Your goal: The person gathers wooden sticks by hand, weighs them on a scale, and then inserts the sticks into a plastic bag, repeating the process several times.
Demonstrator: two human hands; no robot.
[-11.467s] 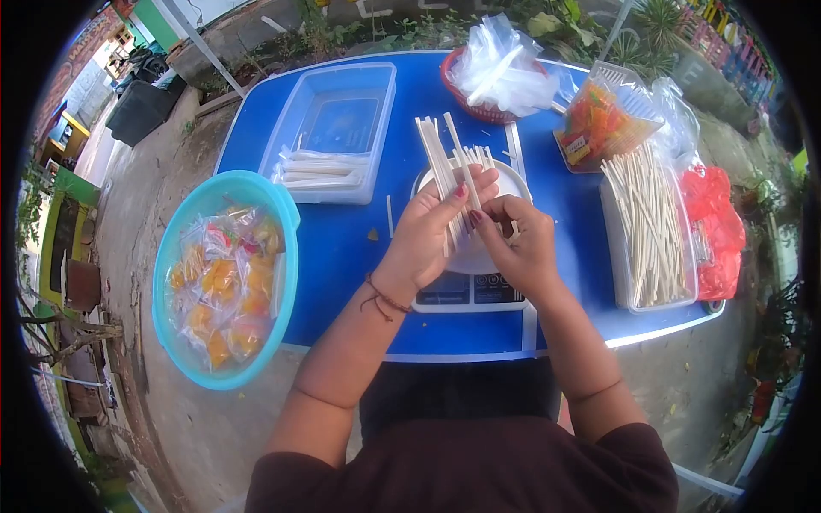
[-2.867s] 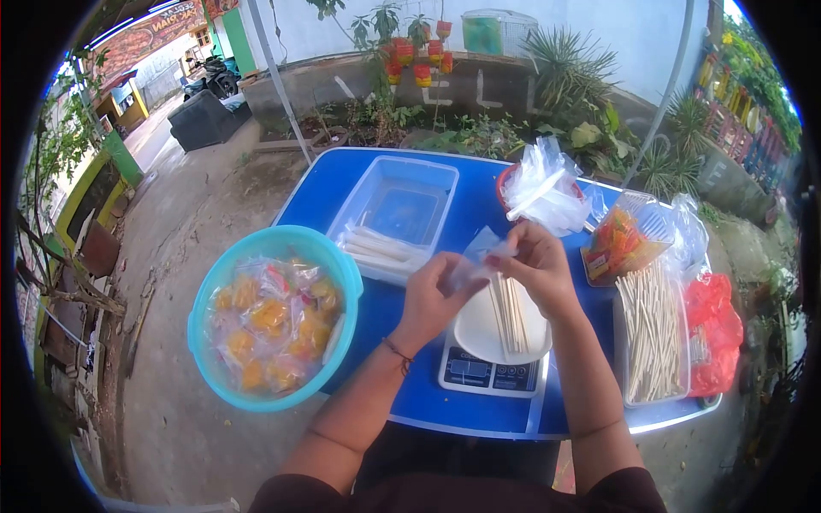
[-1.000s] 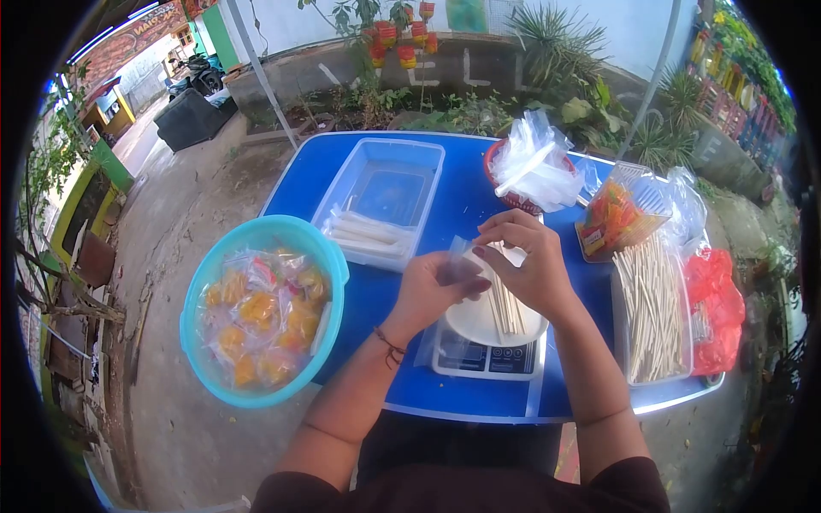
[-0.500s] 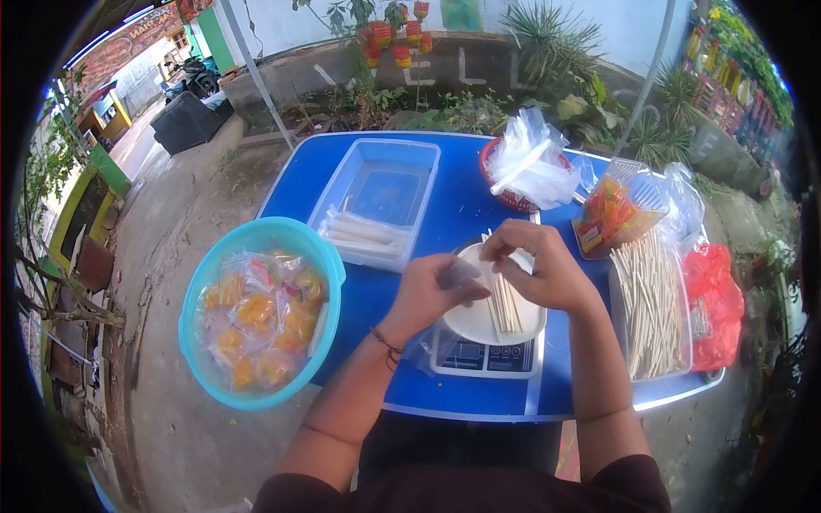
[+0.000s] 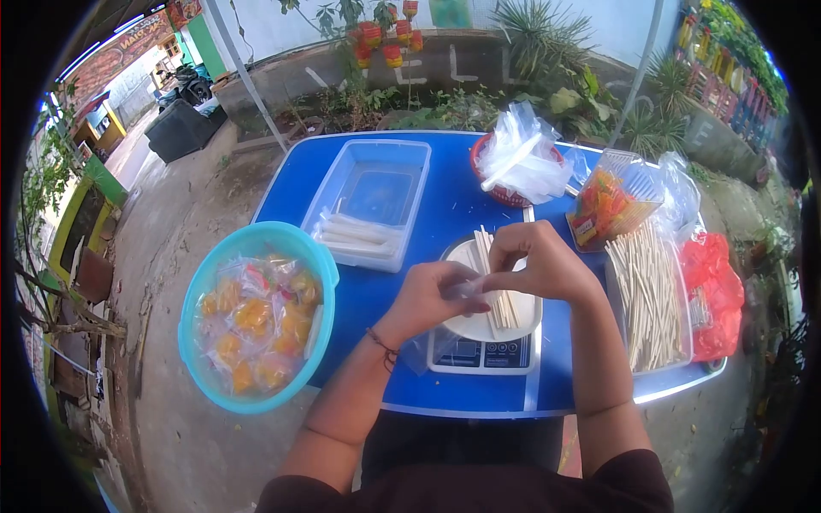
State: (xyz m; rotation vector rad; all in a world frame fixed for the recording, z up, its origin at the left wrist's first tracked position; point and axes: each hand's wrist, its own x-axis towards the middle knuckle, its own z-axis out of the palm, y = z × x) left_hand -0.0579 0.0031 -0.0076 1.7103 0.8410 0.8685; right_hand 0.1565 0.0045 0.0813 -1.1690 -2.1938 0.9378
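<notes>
My left hand (image 5: pixel 432 295) is closed on a clear plastic bag (image 5: pixel 436 344), whose loose end hangs down beside the scale. The fingertips of my right hand (image 5: pixel 539 263) pinch the bag's edge close to my left fingers. Both hands are over a kitchen scale (image 5: pixel 481 357) with a round white pan (image 5: pixel 469 328). A bundle of thin pale sticks (image 5: pixel 505 313) lies across the pan, partly hidden behind my right hand.
A turquoise basin (image 5: pixel 195 363) of filled bags stands left. Behind it is a clear tray (image 5: pixel 417 175) with wrapped stick bundles. A red basket (image 5: pixel 505 195) of plastic bags, an orange-filled container (image 5: pixel 603 205), a box of sticks (image 5: pixel 648 299) and a red bag (image 5: pixel 714 299) line the right.
My right hand has come down and left to meet my left hand at the bag. The sticks stay on the pan. The whole view has shifted slightly.
</notes>
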